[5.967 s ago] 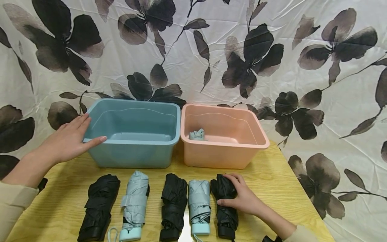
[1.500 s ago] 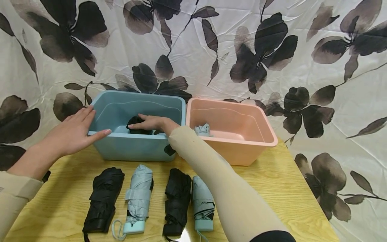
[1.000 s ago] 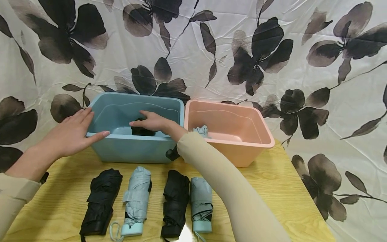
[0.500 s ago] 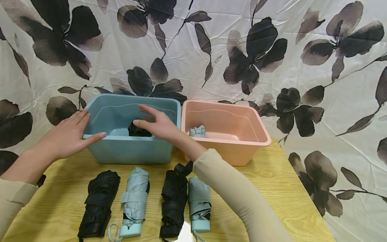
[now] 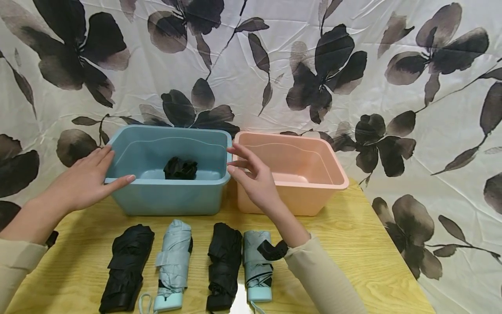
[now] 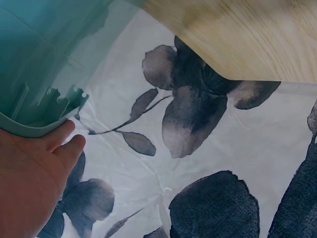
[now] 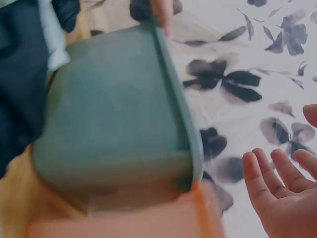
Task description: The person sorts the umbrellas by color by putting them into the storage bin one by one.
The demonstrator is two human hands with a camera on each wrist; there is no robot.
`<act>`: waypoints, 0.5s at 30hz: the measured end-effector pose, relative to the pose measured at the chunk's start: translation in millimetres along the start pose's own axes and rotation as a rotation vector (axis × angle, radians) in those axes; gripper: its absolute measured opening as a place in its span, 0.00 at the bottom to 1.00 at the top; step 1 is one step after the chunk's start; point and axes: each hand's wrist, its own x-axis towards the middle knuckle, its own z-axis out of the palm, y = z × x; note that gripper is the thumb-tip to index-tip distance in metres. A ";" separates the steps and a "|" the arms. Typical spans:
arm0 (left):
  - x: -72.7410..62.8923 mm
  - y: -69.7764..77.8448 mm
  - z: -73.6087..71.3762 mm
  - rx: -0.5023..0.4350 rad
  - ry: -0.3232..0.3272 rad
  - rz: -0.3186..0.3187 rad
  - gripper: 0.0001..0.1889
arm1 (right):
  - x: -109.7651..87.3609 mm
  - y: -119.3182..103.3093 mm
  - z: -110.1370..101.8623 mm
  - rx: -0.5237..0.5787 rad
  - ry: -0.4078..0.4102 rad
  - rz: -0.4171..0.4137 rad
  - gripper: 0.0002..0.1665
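Observation:
My left hand point(image 5: 80, 181) rests on the left corner of the blue bin point(image 5: 172, 198), fingers straight along the rim and thumb over its front edge. Inside that bin is a folded black umbrella point(image 5: 179, 168), touched by neither hand. My right hand point(image 5: 255, 179) hovers where the blue bin meets the pink bin point(image 5: 310, 200), fingers loosely bent and holding nothing; the right wrist view also shows this empty hand point(image 7: 287, 193). A row of folded umbrellas lies on the table: black point(image 5: 127, 268), light blue point(image 5: 173, 261), black point(image 5: 223, 266) and light blue point(image 5: 259, 274).
Both bins stand side by side at the back of the wooden table point(image 5: 353, 257), against a white cloth point(image 5: 266, 117) printed with dark flowers. The table's right edge slants away beyond the right forearm. A black wrist device point(image 5: 272, 250) overlaps the right light blue umbrella.
The right hand gripped a black umbrella at the row's right end, carried it into the blue bin, let go and drew back rightward. It now hides the pink bin's light blue umbrella.

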 end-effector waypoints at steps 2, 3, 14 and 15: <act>-0.3 -0.7 0.1 -0.001 0.001 -0.002 0.54 | -11.0 4.9 -8.5 -0.009 0.029 0.009 0.32; -0.3 -0.7 0.0 -0.002 0.000 -0.003 0.54 | -16.6 7.4 -12.9 -0.013 0.038 0.016 0.31; 0.5 0.7 -2.4 -0.002 -0.013 -0.005 0.55 | -74.4 34.2 -51.7 -0.198 -0.047 0.145 0.29; 0.3 0.6 -2.5 -0.002 -0.014 -0.007 0.55 | -79.0 36.6 -53.9 -0.224 -0.071 0.152 0.29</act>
